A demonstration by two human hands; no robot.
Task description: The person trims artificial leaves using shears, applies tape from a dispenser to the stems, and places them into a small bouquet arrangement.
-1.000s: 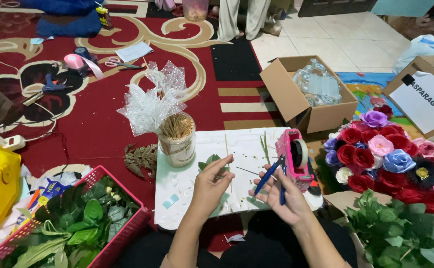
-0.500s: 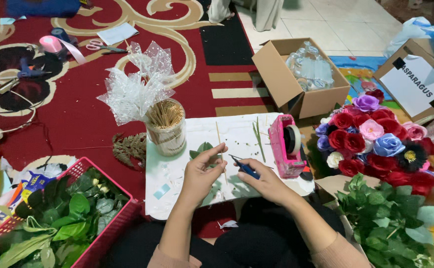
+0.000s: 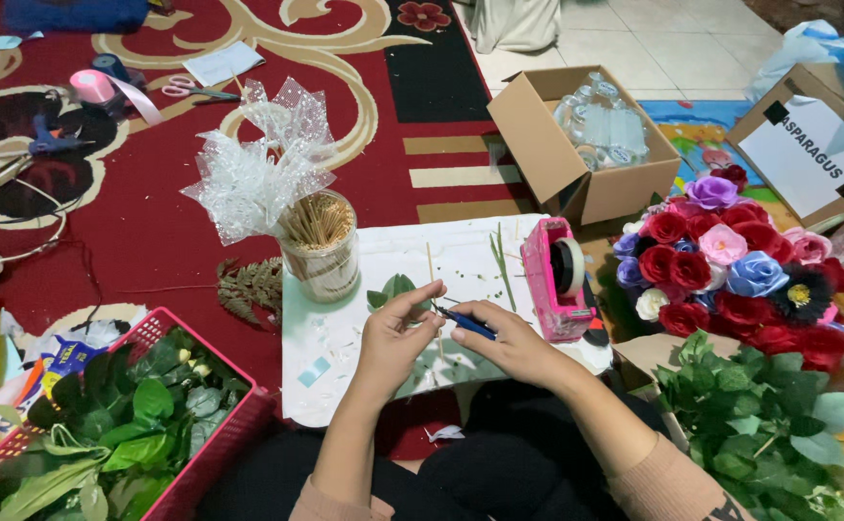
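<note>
Glossy pink plastic tape dispenser (image 3: 554, 280), matt cardboard box (image 3: 547, 145), wooden sticks (image 3: 318, 224).

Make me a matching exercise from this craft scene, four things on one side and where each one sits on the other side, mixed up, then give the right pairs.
Things:
1. pink tape dispenser
2. jar of wooden sticks
3. pink basket of leaves
4. blue-handled tool

Places:
A. on the red carpet, left of the left hand
B. in the right hand
C. right edge of the white board
D. far-left corner of the white board

Pairs: 1-C, 2-D, 3-A, 4-B
</note>
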